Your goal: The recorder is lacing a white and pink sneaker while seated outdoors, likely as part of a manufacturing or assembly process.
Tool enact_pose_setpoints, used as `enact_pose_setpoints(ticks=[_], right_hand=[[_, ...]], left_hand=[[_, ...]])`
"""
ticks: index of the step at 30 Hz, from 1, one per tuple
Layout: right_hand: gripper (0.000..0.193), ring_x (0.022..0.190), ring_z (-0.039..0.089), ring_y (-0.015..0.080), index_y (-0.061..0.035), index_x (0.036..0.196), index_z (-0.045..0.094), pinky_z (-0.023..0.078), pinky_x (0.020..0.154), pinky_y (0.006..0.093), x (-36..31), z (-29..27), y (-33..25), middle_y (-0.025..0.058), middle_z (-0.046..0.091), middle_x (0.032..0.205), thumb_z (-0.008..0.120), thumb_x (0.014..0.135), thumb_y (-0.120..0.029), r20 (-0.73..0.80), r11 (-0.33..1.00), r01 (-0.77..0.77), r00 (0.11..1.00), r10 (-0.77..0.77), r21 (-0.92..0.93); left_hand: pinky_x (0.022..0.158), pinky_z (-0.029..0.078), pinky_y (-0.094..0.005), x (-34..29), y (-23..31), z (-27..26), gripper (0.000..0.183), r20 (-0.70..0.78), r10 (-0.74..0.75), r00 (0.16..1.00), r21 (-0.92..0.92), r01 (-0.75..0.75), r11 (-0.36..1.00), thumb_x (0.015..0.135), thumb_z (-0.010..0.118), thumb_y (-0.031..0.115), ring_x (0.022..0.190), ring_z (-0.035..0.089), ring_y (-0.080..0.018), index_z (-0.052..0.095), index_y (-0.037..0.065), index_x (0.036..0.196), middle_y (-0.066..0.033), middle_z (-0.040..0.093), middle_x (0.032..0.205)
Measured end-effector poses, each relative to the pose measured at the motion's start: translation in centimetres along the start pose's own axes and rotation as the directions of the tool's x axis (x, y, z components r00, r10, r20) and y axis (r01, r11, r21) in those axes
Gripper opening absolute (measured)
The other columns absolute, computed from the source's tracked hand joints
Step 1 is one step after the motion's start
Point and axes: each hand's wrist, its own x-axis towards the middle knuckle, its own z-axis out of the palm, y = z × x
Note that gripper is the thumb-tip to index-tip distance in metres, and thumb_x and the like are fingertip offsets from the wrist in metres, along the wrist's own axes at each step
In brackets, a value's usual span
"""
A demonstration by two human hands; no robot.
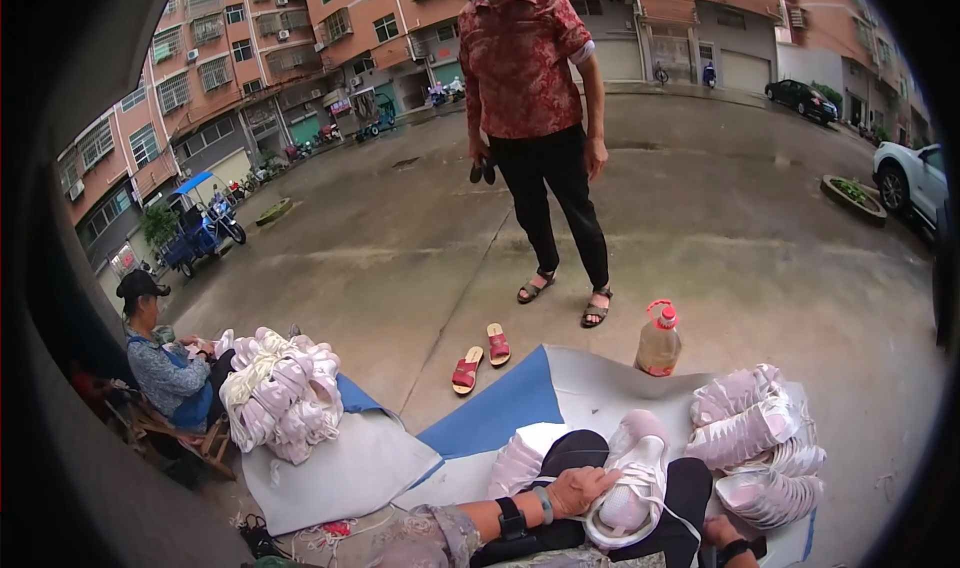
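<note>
A white and pale pink sneaker (632,468) rests on my lap between my black-clad knees, toe pointing away from me. My left hand (580,490) comes in from the left, its fingers closed at the sneaker's white laces. Lower right, my right hand (718,531) is closed beside my right knee. A white shoelace (682,518) runs from the sneaker toward it; the fingertips are partly hidden. Just left of my left knee lie more pale sneakers (520,460). On the right, several pink-white sneakers (755,438) are stacked in rows on the grey sheet (600,393).
A large heap of pale sneakers (285,388) sits left on the sheet, near a seated person (170,373). Ahead stands a person in a red patterned shirt (525,63). Red slippers (467,370) and a red-capped plastic jug (659,343) are beyond the sheet.
</note>
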Motion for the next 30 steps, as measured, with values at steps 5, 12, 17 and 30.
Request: enact_pose_setpoints(ticks=[5,12,17,30], right_hand=[[0.026,0.09,0.064,0.0294,-0.0063,0.095,0.065,0.05,0.08,0.0342,5.9,2.1,12.9,0.0151,0.066,0.093,0.046,0.084,-0.02,-0.095,0.991,0.077,0.992,-0.088,-0.112],[0.019,0.066,0.064,0.0236,0.0003,0.089,0.065,0.053,0.061,0.0361,-4.3,1.6,-2.2,0.0111,0.065,0.079,0.054,0.082,-0.014,-0.122,0.932,0.041,0.993,0.004,0.36],[0.02,0.068,0.064,0.0229,-0.0011,0.093,0.067,0.053,0.062,0.0361,-1.0,1.8,2.5,0.0111,0.067,0.082,0.057,0.082,-0.014,-0.067,0.85,-0.013,0.996,0.057,0.526],[0.014,0.052,0.05,0.0095,-0.0013,0.082,0.059,0.041,0.047,0.0237,-7.4,-0.9,-8.8,0.0032,0.055,0.063,0.057,0.082,-0.015,-0.586,0.781,0.541,0.757,-0.288,0.314]], left_hand=[[0.058,0.048,-0.0326,0.6,0.7,0.8,0.044,-0.024,0.003,1.0,-0.004,-0.003,1.0,0.078,0.05,0.009,0.069,0.057,-0.0245,0.048,0.004,0.122,-0.0091,0.052,0.076],[0.057,0.049,-0.0332,-0.5,0.6,0.9,0.043,-0.012,-0.021,1.0,0.048,0.021,0.999,0.079,0.049,0.009,0.068,0.058,-0.0252,0.048,0.004,0.121,-0.0103,0.051,0.076],[0.057,0.049,-0.0358,0.1,0.8,1.0,0.043,0.061,-0.033,0.998,0.009,0.033,0.999,0.082,0.046,0.01,0.068,0.059,-0.028,0.043,0.005,0.124,-0.0125,0.053,0.079],[0.06,0.049,-0.0396,-0.8,0.3,1.9,0.048,0.159,-0.121,0.98,-0.028,0.127,0.991,0.082,0.045,0.011,0.072,0.06,-0.0328,0.039,0.004,0.129,-0.0178,0.054,0.084]])
